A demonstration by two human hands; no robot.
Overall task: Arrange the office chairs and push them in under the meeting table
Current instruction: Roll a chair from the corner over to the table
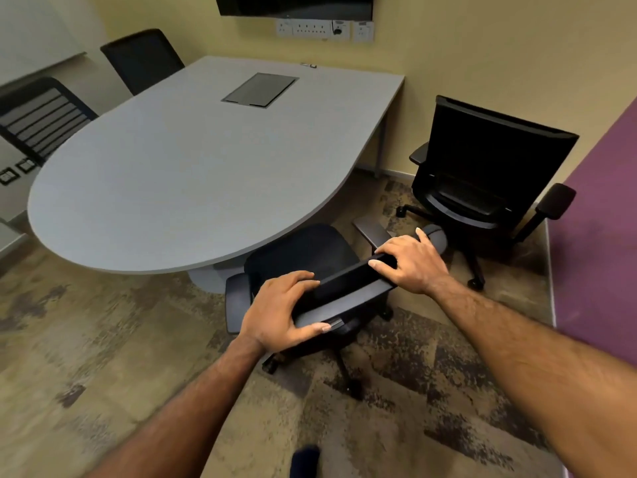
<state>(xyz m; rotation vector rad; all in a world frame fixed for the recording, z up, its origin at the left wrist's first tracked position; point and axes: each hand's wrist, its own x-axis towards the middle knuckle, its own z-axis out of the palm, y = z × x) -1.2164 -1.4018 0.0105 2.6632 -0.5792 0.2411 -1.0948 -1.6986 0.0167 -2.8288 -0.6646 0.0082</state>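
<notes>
A black office chair point(306, 250) stands at the rounded near end of the grey meeting table point(179, 174), its seat partly under the tabletop edge. My left hand point(281, 312) grips the left part of its backrest top point(344, 288). My right hand point(412, 262) grips the right end of the same backrest top. A second black chair point(489, 167) stands apart from the table at the right, near the wall. Two more black chairs point(143, 58) point(41, 115) sit at the table's far left side.
A purple wall point(599, 236) runs close on the right. A yellow wall with sockets point(324, 29) and a dark screen point(293, 5) lies beyond the table. Patterned carpet point(103, 357) spreads at the left and front. A dark shoe tip point(305, 460) shows below.
</notes>
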